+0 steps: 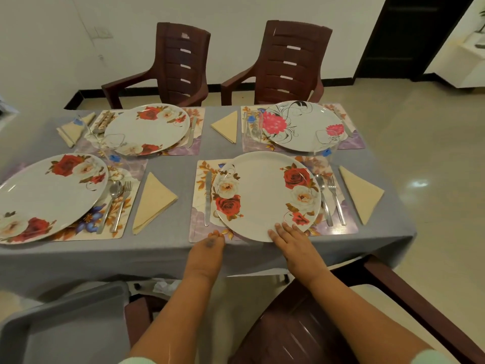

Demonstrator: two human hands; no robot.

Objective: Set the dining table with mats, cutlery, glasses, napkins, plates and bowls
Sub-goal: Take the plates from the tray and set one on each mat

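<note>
Both hands at lower centre: right hand [294, 241] open, fingers flat on rose plate [265, 195]; left hand [207, 249] curled at mat [199, 229] edge, grip unclear.

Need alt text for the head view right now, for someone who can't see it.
Both hands meet the near-right plate on its mat: the right hand lies flat on its rim, the left hand curls at the edge beside it. The grey-clothed table holds four settings with plates, cutlery, glasses and folded napkins; two brown chairs stand beyond.
</note>
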